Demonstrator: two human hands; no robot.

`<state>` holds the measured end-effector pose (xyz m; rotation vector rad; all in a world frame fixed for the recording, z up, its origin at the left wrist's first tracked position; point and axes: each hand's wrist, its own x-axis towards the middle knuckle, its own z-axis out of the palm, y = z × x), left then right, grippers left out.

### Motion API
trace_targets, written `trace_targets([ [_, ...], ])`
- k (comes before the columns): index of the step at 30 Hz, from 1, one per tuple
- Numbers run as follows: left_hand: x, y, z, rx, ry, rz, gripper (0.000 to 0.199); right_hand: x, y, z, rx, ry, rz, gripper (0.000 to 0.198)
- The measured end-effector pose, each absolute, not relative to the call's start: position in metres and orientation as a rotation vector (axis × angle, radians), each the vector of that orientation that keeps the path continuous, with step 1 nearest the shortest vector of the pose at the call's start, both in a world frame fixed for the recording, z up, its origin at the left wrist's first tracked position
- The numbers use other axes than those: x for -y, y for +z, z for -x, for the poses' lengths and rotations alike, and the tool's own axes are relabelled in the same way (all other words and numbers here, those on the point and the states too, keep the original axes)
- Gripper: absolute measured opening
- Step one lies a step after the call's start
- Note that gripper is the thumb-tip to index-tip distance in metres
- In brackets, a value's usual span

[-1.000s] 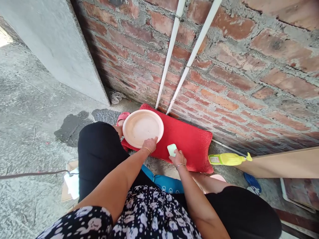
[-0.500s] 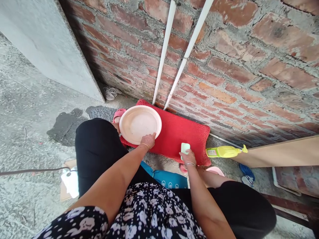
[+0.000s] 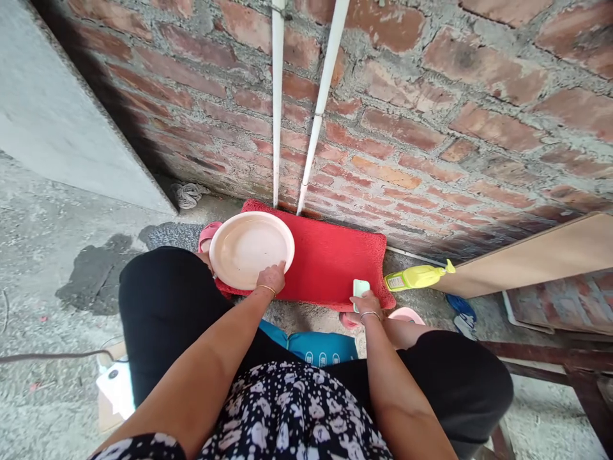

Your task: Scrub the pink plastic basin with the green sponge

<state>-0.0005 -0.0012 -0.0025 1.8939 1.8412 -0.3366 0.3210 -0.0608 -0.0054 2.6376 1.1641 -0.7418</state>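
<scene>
A pale pink basin (image 3: 230, 255) with clear water in it rests on the left part of a red mat (image 3: 330, 255). My left hand (image 3: 272, 277) grips its near right rim, thumb over the edge. In my right hand (image 3: 366, 303) is a small pale green block that looks like a scrub brush (image 3: 361, 287), held over the mat's near right part; its underside is hidden. Just past the mat's right edge lies a yellow detergent bottle (image 3: 414, 277) with a pump top.
Behind the mat rises a brick wall (image 3: 201, 83) with two white pipes (image 3: 278, 102). A grey slab (image 3: 81, 115) leans at left, near a crumpled cloth (image 3: 188, 195). A tan board (image 3: 531, 255), a blue-and-white item (image 3: 462, 313) and a dark wooden frame (image 3: 527, 353) stand right.
The view has shifted, so the wall, basin and mat appear farther left. My left hand keeps its hold on the basin; the brush sits slightly nearer the mat's right edge.
</scene>
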Motion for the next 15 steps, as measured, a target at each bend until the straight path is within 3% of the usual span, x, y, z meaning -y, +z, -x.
trace_targets([
  [4,0.0,0.002,0.0,-1.843,-0.383,-1.884,0.05,0.062,-0.001,-0.329,-1.033,-0.779,-2.763,0.047],
  [11,-0.001,0.002,-0.001,-1.857,-0.404,-1.889,0.051,0.034,-0.002,-0.257,-1.557,-0.751,-2.537,0.045],
  [15,0.0,0.002,0.0,-1.85,-0.405,-1.897,0.051,0.029,-0.007,-0.253,-1.557,-0.758,-2.486,0.045],
])
